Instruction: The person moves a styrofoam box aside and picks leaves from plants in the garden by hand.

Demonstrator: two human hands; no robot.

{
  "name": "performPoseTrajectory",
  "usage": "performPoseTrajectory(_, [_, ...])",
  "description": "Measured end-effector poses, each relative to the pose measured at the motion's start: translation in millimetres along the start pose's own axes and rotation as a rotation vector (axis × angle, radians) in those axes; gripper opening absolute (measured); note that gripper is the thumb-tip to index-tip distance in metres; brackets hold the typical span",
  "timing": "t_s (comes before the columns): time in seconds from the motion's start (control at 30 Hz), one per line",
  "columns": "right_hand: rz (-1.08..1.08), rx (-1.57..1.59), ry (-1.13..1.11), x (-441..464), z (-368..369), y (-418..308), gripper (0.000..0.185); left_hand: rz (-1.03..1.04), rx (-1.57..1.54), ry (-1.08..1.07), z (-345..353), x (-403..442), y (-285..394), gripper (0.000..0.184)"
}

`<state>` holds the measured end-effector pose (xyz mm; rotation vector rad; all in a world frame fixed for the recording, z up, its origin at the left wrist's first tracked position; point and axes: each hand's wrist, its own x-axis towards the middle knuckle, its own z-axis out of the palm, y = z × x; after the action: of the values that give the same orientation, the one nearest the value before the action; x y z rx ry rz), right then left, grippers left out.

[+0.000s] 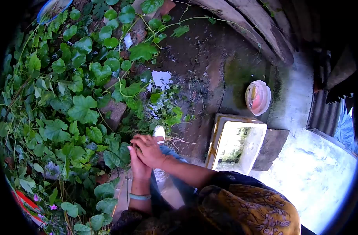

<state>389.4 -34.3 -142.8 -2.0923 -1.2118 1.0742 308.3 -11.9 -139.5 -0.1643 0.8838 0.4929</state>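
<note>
In the lower middle of the head view, my left hand (139, 166) points upward, a pale green bangle (140, 196) round its wrist. My right hand (150, 152) comes in from the right and lies against it, its bent fingers over the left fingertips. Both hands are closed together; whatever may be between them is hidden or too small to name. Broad green leaves (120, 154) hang just left of the hands. A white shoe (159, 133) shows just beyond them.
Dense leafy vines (83, 109) fill the left side. On the right stand a white foam box (259, 147) with brown tape and a round pinkish-white basin (258, 98). Wet dark ground (202, 58) lies beyond, with wooden planks (261, 29) at the top. A puddle (162, 79) shines mid-view.
</note>
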Motion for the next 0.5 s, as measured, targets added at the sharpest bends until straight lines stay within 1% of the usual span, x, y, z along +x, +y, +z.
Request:
performPoseTrajectory(0.07, [-0.001,-0.087,-0.04,3,-4,5,0.038,-0.034,0.035,-0.044,9,-3,2,0.064])
performPoseTrajectory(0.1, [-0.016,-0.147,-0.061,4,-6,9,0.04,-0.054,0.068,-0.047,14,-5,4,0.06])
performPoseTrajectory(0.13, [-0.03,-0.207,-0.082,5,-9,12,0.042,-0.061,0.12,-0.014,11,-5,4,0.058])
performPoseTrajectory(0.17, [0.041,-0.207,-0.223,7,-14,11,0.048,-0.069,0.172,0.022,10,-4,4,0.056])
performPoseTrajectory(0.27, [0.073,-0.223,-0.254,2,-3,21,0.05,-0.05,0.269,0.151,7,-10,6,0.045])
performPoseTrajectory(0.3, [0.138,-0.154,-0.306,4,-10,17,0.052,-0.042,0.299,0.191,6,-10,5,0.042])
performPoseTrajectory(0.37, [0.162,-0.109,-0.306,5,-10,16,0.051,-0.027,0.358,0.262,5,-9,6,0.037])
performPoseTrajectory(0.43, [0.19,-0.058,-0.324,6,-12,15,0.048,-0.049,0.289,0.284,10,-9,8,0.034])
performPoseTrajectory(0.47, [0.255,0.096,-0.293,6,-8,19,0.047,-0.061,0.254,0.293,12,-9,9,0.033])
performPoseTrajectory(0.5, [0.318,0.248,-0.259,6,-3,25,0.047,-0.016,0.189,0.324,12,-7,8,0.032])
